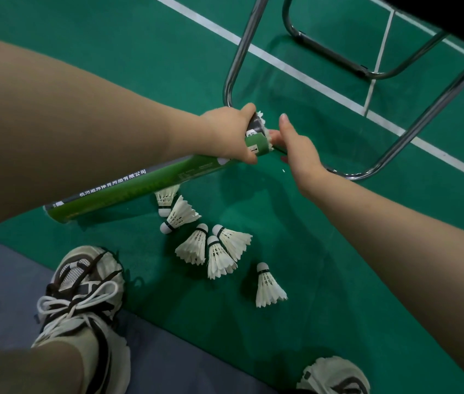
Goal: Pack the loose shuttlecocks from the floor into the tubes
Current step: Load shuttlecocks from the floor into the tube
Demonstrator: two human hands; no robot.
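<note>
Left hand point(225, 135): I grip the green tube close to its open end, thumb over the top and fingers wrapped underneath.
Right hand point(299, 149): at the tube's mouth, thumb straight and pointing up, fingertips point(274, 137) touching the feathers there. I cannot tell whether I pinch them or only press on them.
Green tube point(140, 186): held off the floor at a slant. Its far end points away from me toward the chair, and its near end hangs low under my left forearm. White print runs along its side.
Shuttlecock in the mouth point(260, 116): only the white feather tips show past the rim, just beside my left thumb.
Loose shuttlecocks point(194, 245): six lie on their sides on the green floor point(111, 66), below the tube and between my arms. Two overlap just under the tube, and three crowd together, touching, nearer me.
Lone shuttlecock point(267, 287): a little apart from the cluster, to the right, cork pointing away from me.
Chair frame point(239, 52): chrome tubing standing on the floor beyond my hands, across a white court line point(310, 78).
Left shoe point(83, 294): pale with dark trim and white laces, at the edge of a grey mat point(3, 280).
Right shoe point(333, 376): its toe shows at the bottom edge.
</note>
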